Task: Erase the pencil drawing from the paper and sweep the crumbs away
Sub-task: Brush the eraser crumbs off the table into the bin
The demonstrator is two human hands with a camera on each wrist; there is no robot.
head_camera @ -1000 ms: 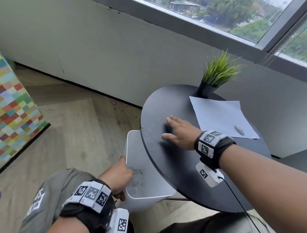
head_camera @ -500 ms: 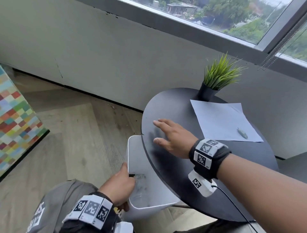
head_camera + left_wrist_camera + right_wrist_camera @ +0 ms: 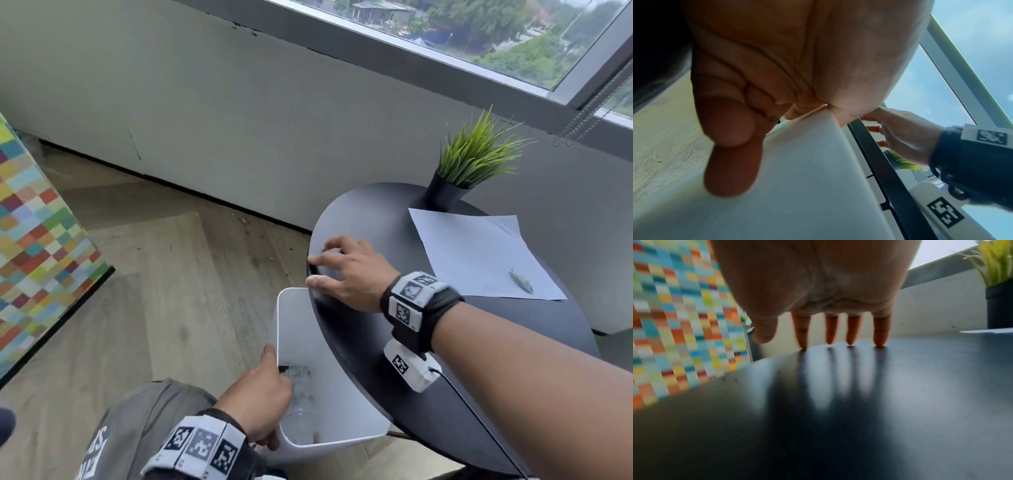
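A white bin point(image 3: 329, 407) is gripped at its near-left rim by the left hand point(image 3: 260, 394), thumb inside the wall and fingers point(image 3: 729, 146) curled round the outside, as is shown in the left wrist view. The bin is held tucked just under the edge of the round black table point(image 3: 376, 335). Dark specks are seen on its inner wall; whether they are crumbs cannot be told.

The right hand point(image 3: 346, 274) is laid flat at the table's left edge, directly above the bin, with nothing held. Its fingers point(image 3: 880, 331) are straight and spread, their tips touching the dark surface in the right wrist view.

The paper point(image 3: 479, 253) is lain well apart to the right, with a small grey object point(image 3: 520, 281) resting on its near corner. A potted green plant point(image 3: 459, 171) is stood just behind the paper.
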